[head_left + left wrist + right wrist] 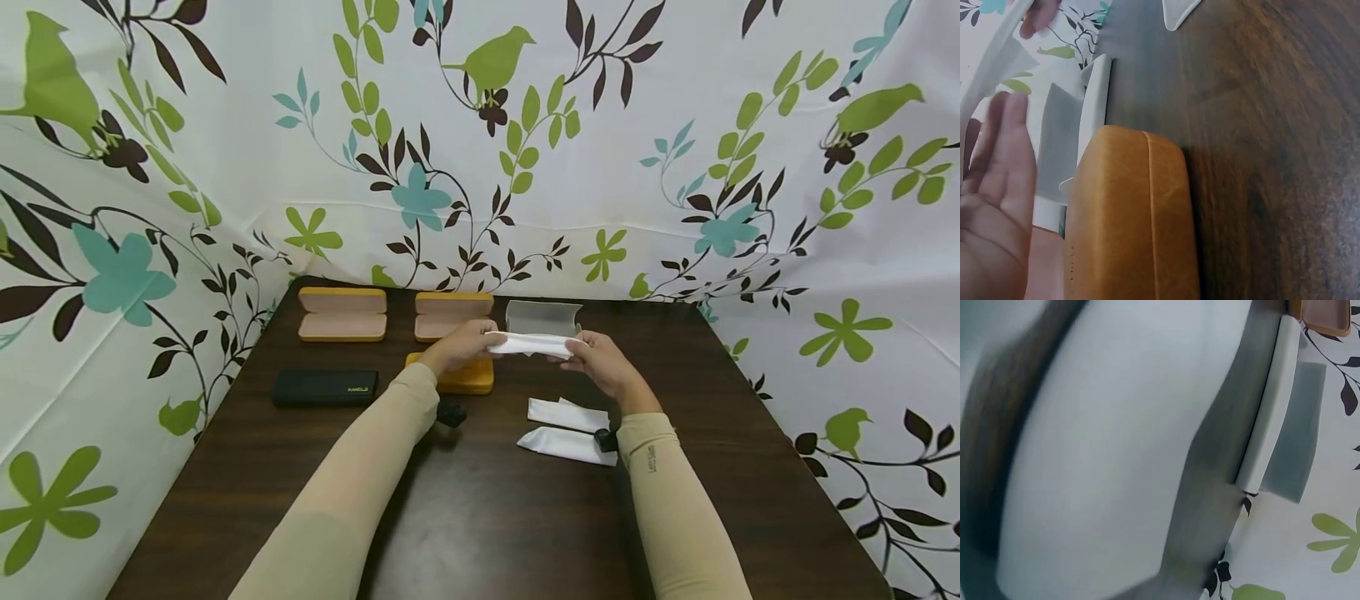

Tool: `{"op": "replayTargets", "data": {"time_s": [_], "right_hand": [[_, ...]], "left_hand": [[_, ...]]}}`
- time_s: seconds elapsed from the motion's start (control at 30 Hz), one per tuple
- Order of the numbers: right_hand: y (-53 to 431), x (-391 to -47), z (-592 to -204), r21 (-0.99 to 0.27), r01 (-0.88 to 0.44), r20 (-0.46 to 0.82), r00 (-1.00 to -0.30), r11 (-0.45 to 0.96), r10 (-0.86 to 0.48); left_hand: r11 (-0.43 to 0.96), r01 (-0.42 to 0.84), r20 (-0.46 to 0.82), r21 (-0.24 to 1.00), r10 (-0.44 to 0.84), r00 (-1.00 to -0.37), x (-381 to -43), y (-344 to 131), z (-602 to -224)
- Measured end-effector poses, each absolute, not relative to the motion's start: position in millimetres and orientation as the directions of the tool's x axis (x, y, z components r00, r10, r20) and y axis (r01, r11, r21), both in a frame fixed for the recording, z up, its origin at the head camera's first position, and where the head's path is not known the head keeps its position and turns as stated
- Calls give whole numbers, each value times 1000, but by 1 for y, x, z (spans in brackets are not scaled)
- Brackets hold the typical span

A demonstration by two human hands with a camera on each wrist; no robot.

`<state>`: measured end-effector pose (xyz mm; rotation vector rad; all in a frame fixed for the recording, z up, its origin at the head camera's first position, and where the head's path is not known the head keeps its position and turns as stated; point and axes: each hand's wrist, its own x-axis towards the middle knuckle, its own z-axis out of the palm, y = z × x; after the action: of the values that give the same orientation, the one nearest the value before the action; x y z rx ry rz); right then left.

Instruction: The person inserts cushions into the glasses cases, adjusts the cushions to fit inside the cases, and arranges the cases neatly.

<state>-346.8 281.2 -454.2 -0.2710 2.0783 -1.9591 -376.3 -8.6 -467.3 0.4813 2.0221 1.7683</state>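
Observation:
Both hands hold a white folded cloth point(531, 344) stretched level between them above the table. My left hand point(463, 343) pinches its left end, and my right hand point(600, 362) grips the right end. Below the left hand lies a closed orange-tan case point(468, 380), seen close up in the left wrist view. Behind the cloth stands an open white case point(543, 317) with a raised, translucent-looking lid, partly hidden. Two more white folded pieces point(567, 444) lie near the right wrist. A large blurred white piece point(1104, 450) fills much of the right wrist view, where my right hand cannot be made out.
Two open orange cases with pinkish linings, one at the back left point(342, 326) and one nearer the middle point(450, 307), stand along the far edge of the dark wooden table point(495, 517). A black case point(325, 388) lies at left. Patterned fabric point(480, 150) hangs behind.

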Motion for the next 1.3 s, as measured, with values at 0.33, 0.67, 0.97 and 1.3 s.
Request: {"op": "replayTargets", "data": {"time_s": [0.33,0.67,0.97,1.3], "right_hand": [[267,-347,-453,-993,89,-109,-938,75,-329],[243,-361,-451,-955,107,-219,-882,276,-417],[212,-375,-443,-943,152,-274,-859,297,-432],[184,-390,-444,-933,153,-295,-846,326,-445]], "left_hand": [[37,-113,-116,993,516,-849,-374,-21,-468],[111,-169,-201,979,457,-867,-373,-58,-468],[145,-181,-224,973,391,-893,-376,-88,-467],[151,-198,-237,969,318,-918,-377,-112,-466]]}}
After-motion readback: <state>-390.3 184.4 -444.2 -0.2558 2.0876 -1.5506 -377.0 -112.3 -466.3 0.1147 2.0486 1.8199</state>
